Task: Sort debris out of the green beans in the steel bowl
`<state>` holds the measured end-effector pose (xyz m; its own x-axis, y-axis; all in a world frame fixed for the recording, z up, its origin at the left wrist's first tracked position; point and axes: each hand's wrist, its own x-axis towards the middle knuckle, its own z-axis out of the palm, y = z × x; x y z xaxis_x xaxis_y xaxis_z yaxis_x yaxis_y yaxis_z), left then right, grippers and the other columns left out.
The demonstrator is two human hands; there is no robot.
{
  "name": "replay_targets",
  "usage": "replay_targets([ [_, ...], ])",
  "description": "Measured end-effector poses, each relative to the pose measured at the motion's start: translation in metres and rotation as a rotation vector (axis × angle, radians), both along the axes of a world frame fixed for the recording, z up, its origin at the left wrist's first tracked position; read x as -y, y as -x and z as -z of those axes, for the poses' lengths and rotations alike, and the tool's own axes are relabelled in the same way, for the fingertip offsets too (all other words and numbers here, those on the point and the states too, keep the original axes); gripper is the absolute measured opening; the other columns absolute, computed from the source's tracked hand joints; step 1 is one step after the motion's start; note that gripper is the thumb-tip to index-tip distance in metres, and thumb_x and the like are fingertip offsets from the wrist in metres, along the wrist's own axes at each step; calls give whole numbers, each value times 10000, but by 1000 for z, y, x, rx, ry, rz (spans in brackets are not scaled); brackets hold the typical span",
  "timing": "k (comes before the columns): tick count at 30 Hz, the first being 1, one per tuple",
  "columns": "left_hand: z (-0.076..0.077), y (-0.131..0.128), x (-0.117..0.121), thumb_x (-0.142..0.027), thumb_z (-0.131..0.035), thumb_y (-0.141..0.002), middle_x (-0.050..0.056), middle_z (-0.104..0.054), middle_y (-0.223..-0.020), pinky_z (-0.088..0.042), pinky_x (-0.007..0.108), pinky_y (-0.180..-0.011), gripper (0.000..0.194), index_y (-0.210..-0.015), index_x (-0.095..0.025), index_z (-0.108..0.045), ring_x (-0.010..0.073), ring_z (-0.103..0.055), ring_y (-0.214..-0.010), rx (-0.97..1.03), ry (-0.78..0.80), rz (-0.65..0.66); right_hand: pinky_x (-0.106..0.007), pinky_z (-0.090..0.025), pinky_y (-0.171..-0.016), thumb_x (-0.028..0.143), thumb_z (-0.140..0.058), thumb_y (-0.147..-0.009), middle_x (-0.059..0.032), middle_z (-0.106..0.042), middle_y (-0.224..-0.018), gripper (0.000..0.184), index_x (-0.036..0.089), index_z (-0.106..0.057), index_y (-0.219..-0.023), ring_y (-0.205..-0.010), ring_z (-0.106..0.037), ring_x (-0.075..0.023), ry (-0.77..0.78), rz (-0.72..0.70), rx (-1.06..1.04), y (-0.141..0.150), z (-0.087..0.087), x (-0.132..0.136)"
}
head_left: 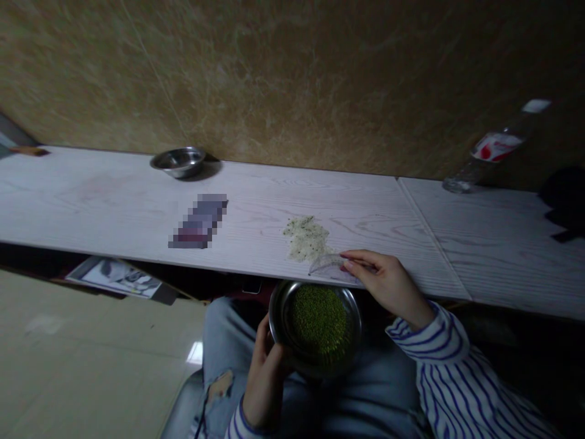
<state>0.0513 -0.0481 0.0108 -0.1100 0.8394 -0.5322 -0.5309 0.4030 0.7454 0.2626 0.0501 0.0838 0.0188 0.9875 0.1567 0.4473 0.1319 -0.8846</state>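
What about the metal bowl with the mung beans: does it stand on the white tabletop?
No, the left hand holds the metal bowl of mung beans over the jeans, off the white tabletop.

The head camera looks down across the tabletop (256, 210).

— What is seen toward the right of the pale wood-grain table (256, 195)?
— A clear bottle (496, 149) is stood there, topped with a white cap and wrapped with a red-and-white label; beside it, a dark object (567, 201) is only dimly made out.
— And toward the left?
— A shallow metal bowl (178, 161) is placed near the marbled wall (274, 79). In front of it, a flat item (198, 221) is masked by coarse blocks.
— Lower down?
— Under the tabletop, a shallow tray (119, 277) is glimpsed above the tiled floor (91, 353).
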Motion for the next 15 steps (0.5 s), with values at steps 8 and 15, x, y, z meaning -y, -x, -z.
replay_targets([
  [8,-2,0,-1,-275,-712,-718,91,-666,-1223,-520,348,-789,619,-1313,-242,-545,278,-620,-1065,-6,-43,-17,-380,-612,-791,335,-655,-810,-76,-787,-871,232,193,-763,-958,-816,-750,-224,10,-23,-29,0,-4,7],
  [15,-1,-2,0,-363,-731,-726,100,-668,-1212,-516,389,-830,642,-1324,-235,-538,301,-598,-1092,-17,5,-6,-391,-615,-794,486,-711,-769,-95,-784,-884,346,191,-775,-937,-811,-751,-254,-35,186,-25,-35,-1,17],
])
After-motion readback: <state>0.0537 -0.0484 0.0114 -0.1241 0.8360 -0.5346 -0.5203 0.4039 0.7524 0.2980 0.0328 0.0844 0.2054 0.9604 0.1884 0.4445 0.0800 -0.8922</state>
